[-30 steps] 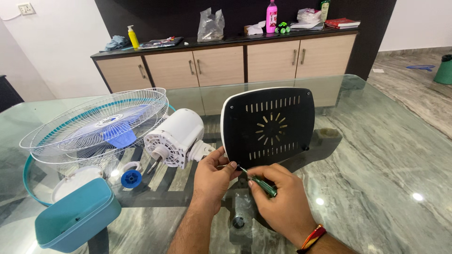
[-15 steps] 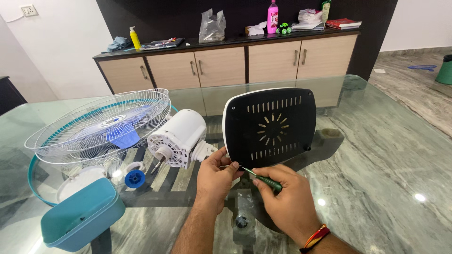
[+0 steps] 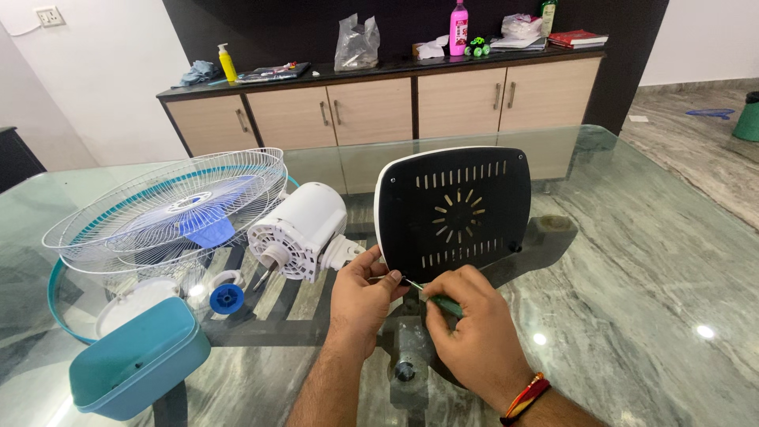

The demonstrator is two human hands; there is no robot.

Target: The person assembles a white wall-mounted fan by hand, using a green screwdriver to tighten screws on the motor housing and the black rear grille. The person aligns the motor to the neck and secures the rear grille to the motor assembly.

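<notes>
Left hand [image 3: 360, 294] pinches the lower-left corner of the black vented fan base [image 3: 452, 212], upright near the tabletop's near edge. Right hand [image 3: 474, 336] grips a green-handled screwdriver [image 3: 433, 298], tip at that corner (screw too small to tell). White motor [image 3: 300, 231] and wire guard [image 3: 170, 212] sit left.

Bright, even daylight fills the room, and the frame is sharp throughout. The glass table [image 3: 632, 261] throws small white ceiling-light glints at lower right and lower centre, plus a pale sheen across its left side. Wide-angle bending curves the frame edges. Shadows are soft.
</notes>
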